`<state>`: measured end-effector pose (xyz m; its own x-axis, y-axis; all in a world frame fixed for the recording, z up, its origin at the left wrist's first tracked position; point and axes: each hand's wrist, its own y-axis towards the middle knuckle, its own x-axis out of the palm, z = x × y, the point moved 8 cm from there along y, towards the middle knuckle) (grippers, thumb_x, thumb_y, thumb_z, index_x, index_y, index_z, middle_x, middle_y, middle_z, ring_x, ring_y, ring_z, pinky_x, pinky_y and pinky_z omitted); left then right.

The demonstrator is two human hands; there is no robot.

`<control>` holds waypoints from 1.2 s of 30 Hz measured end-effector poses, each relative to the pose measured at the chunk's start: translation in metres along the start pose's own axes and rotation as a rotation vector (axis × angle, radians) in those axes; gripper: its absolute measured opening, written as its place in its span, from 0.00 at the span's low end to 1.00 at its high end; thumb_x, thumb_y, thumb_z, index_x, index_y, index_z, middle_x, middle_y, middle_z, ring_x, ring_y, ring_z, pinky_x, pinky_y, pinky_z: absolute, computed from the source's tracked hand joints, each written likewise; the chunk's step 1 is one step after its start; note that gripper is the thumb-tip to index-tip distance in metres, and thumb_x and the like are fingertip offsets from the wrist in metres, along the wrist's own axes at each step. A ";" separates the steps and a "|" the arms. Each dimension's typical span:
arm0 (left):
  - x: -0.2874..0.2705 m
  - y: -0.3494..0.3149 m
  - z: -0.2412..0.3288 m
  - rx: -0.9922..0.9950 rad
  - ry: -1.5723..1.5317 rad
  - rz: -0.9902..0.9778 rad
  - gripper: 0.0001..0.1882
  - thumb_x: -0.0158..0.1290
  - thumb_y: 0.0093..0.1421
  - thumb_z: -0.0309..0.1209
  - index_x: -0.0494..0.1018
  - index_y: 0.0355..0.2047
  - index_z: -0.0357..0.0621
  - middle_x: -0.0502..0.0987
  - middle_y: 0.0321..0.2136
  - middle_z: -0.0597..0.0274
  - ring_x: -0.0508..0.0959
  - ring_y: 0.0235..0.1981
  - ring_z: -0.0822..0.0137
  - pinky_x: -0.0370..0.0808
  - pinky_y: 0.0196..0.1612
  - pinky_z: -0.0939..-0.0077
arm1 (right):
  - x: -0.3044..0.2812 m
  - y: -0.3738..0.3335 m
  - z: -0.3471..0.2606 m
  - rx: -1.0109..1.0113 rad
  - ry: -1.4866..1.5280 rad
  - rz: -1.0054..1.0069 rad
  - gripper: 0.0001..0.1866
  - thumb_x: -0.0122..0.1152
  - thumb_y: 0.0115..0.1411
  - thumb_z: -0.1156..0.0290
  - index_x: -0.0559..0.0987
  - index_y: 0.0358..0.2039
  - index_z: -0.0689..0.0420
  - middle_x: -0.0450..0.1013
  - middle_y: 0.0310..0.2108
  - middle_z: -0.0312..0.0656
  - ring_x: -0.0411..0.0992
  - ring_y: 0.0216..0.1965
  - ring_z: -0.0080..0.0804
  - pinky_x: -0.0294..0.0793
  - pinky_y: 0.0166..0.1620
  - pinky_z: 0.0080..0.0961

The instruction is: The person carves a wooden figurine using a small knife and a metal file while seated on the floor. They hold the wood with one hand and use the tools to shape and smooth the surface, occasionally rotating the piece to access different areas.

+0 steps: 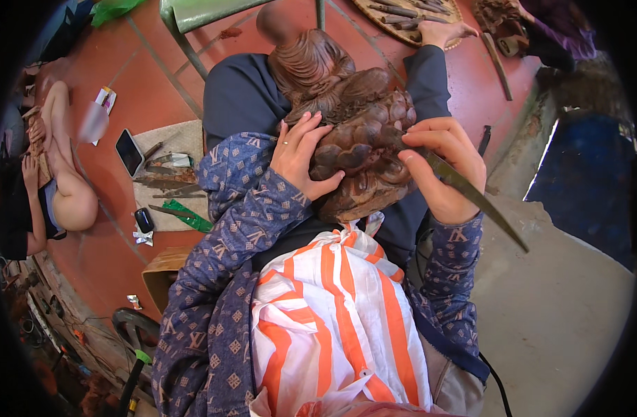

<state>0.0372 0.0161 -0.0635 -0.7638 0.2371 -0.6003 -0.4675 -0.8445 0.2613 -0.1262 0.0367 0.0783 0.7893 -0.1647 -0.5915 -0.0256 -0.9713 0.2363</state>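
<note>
A dark brown carved wooden statue (374,128) lies across my lap, with draped folds at its far end and rounded lobes at the near end. My left hand (303,156) steadies the carving from its left side, fingers and thumb spread over the wood. Between thumb and fingers, my right hand (449,167) grips a long tapered metal file (475,197). The file's narrow tip points down to the right, while its other end rests on or close to the lobes; exact contact is hidden by my fingers. A white-and-orange striped cloth (339,313) covers my front.
Left on the tiled floor lie a mat (183,135) with several blades, a phone (130,153) and a small black case (144,220). A green chair (200,14) stands ahead. Beyond is a round tray (405,14) of tools. Other people sit far left and upper right.
</note>
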 end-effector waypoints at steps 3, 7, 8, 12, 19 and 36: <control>-0.004 0.000 0.003 0.024 -0.022 0.027 0.38 0.65 0.41 0.36 0.65 0.55 0.47 0.64 0.57 0.54 0.61 0.61 0.54 0.51 0.63 0.43 | 0.001 0.001 0.006 0.010 0.025 -0.019 0.07 0.65 0.48 0.79 0.79 0.30 0.64 0.75 0.27 0.43 0.75 0.27 0.29 0.72 0.31 0.20; -0.005 0.002 0.004 0.044 -0.052 0.032 0.38 0.64 0.41 0.34 0.65 0.55 0.45 0.66 0.56 0.54 0.63 0.61 0.55 0.52 0.63 0.46 | 0.007 0.000 0.019 0.252 0.033 -0.079 0.05 0.66 0.48 0.78 0.79 0.27 0.62 0.76 0.27 0.41 0.75 0.27 0.26 0.72 0.29 0.19; -0.006 0.002 0.004 0.046 -0.052 0.028 0.37 0.64 0.41 0.33 0.66 0.54 0.43 0.67 0.56 0.53 0.63 0.61 0.55 0.51 0.63 0.48 | 0.010 -0.001 0.023 0.340 0.025 -0.104 0.05 0.66 0.48 0.77 0.79 0.26 0.62 0.76 0.27 0.41 0.75 0.26 0.25 0.71 0.29 0.19; -0.005 0.002 0.003 0.039 -0.070 0.021 0.37 0.65 0.40 0.32 0.66 0.54 0.43 0.68 0.55 0.53 0.64 0.60 0.55 0.51 0.63 0.47 | 0.022 0.013 0.017 0.210 -0.187 -0.165 0.05 0.65 0.49 0.73 0.78 0.25 0.59 0.75 0.25 0.41 0.74 0.25 0.32 0.71 0.28 0.22; -0.007 0.003 0.004 0.032 -0.089 0.007 0.37 0.64 0.41 0.33 0.65 0.54 0.43 0.67 0.55 0.54 0.65 0.59 0.56 0.50 0.64 0.46 | 0.039 0.022 0.005 -0.155 -0.350 -0.224 0.06 0.63 0.50 0.69 0.79 0.25 0.57 0.74 0.27 0.43 0.74 0.27 0.42 0.73 0.30 0.31; -0.004 0.002 0.001 0.028 -0.093 -0.018 0.38 0.63 0.42 0.34 0.64 0.56 0.47 0.65 0.57 0.57 0.65 0.59 0.58 0.48 0.64 0.45 | 0.040 0.023 0.009 -0.025 -0.289 -0.218 0.06 0.62 0.51 0.71 0.80 0.26 0.61 0.75 0.26 0.47 0.76 0.26 0.43 0.74 0.30 0.31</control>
<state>0.0387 0.0146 -0.0598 -0.7926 0.2968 -0.5326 -0.4927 -0.8264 0.2727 -0.1007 0.0061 0.0536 0.5687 0.0011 -0.8225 0.1423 -0.9851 0.0970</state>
